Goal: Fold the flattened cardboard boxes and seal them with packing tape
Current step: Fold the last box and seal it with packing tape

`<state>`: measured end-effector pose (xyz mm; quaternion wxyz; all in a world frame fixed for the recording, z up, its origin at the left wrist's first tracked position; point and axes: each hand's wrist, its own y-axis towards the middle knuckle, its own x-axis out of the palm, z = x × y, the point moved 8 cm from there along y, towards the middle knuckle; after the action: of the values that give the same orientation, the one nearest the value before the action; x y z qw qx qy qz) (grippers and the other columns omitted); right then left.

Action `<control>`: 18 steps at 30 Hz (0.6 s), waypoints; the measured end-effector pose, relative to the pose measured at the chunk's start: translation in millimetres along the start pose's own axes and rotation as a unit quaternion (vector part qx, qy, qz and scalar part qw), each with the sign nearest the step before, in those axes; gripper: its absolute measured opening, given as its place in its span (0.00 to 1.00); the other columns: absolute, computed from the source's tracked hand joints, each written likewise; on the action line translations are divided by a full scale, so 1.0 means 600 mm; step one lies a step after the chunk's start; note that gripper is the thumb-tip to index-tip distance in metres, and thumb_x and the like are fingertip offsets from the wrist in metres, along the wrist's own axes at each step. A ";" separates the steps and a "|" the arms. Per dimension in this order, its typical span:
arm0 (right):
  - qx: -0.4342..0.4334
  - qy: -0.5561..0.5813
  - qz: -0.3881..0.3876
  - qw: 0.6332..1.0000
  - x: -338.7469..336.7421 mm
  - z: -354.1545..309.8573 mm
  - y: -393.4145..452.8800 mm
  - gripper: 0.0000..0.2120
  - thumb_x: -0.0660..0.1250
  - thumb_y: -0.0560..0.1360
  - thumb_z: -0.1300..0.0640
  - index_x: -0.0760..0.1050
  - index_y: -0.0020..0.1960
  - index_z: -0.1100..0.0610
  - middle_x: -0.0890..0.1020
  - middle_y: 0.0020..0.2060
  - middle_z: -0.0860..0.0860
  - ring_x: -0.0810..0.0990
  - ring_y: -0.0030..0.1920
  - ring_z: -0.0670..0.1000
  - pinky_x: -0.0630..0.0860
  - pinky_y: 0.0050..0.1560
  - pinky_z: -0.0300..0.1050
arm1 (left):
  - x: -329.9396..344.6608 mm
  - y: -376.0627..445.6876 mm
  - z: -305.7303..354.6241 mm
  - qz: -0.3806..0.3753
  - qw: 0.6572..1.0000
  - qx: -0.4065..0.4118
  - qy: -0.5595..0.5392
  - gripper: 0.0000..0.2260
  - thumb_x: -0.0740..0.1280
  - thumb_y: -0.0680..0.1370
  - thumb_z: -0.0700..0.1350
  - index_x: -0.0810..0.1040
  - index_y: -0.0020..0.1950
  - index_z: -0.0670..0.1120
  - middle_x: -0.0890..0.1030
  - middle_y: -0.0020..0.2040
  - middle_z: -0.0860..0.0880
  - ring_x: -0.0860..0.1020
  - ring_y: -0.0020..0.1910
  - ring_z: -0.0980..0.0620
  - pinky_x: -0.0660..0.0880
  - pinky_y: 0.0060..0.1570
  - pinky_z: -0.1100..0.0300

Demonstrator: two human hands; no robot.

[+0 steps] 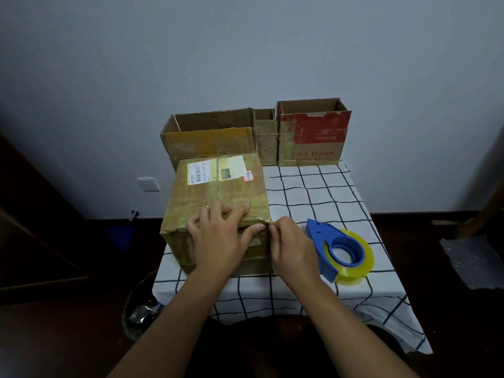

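A closed brown cardboard box with shipping labels on top stands on the left half of the checked tablecloth. My left hand lies spread over the box's near top edge, fingers straight, pressing the flaps down. My right hand is at the box's near right corner, its fingertips pinching what looks like a strip of clear tape there; the strip itself is hard to make out. A blue tape dispenser with a yellowish roll lies on the cloth just right of my right hand.
At the table's back stand three open-topped boxes: a wide brown box, a narrow box and a red-printed box. A bin with a dark bag sits on the floor at the left. Crumpled plastic lies on the floor at the right.
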<state>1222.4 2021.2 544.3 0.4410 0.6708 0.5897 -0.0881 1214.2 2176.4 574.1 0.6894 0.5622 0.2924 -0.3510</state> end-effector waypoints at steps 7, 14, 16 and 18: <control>-0.035 0.006 -0.099 0.994 -0.013 0.004 0.024 0.13 0.61 0.81 0.45 0.76 0.51 0.54 0.79 0.39 0.48 0.77 0.38 0.50 0.71 0.35 0.47 | -0.004 -0.002 -0.001 -0.003 1.000 0.003 -0.003 0.22 0.59 0.73 0.69 0.79 0.59 0.59 0.74 0.51 0.50 0.71 0.52 0.47 0.63 0.55 0.47; -0.008 0.030 -0.052 0.998 -0.018 0.012 0.019 0.11 0.64 0.80 0.49 0.77 0.59 0.53 0.84 0.40 0.49 0.82 0.39 0.52 0.75 0.36 0.48 | -0.006 -0.001 0.001 -0.010 1.000 0.011 -0.008 0.19 0.62 0.74 0.68 0.78 0.59 0.60 0.73 0.52 0.50 0.70 0.52 0.49 0.60 0.55 0.50; 0.005 0.076 -0.063 0.995 -0.017 0.018 0.013 0.11 0.64 0.81 0.51 0.73 0.62 0.50 0.86 0.44 0.49 0.84 0.43 0.53 0.79 0.41 0.54 | -0.007 -0.002 -0.002 -0.008 1.000 0.012 -0.010 0.19 0.63 0.74 0.67 0.78 0.59 0.60 0.74 0.52 0.50 0.70 0.52 0.49 0.60 0.55 0.50; 0.015 0.092 -0.066 0.993 -0.014 0.022 0.011 0.06 0.63 0.81 0.52 0.68 0.56 0.44 0.86 0.43 0.50 0.84 0.43 0.55 0.79 0.40 0.57 | -0.006 -0.001 -0.003 -0.008 1.000 0.010 -0.014 0.19 0.64 0.74 0.67 0.78 0.59 0.59 0.74 0.52 0.50 0.70 0.52 0.49 0.61 0.55 0.49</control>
<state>1230.9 2006.7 544.9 0.3677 0.6421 0.6696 -0.0639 1211.7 2178.7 576.5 0.6851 0.5619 0.2837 -0.3668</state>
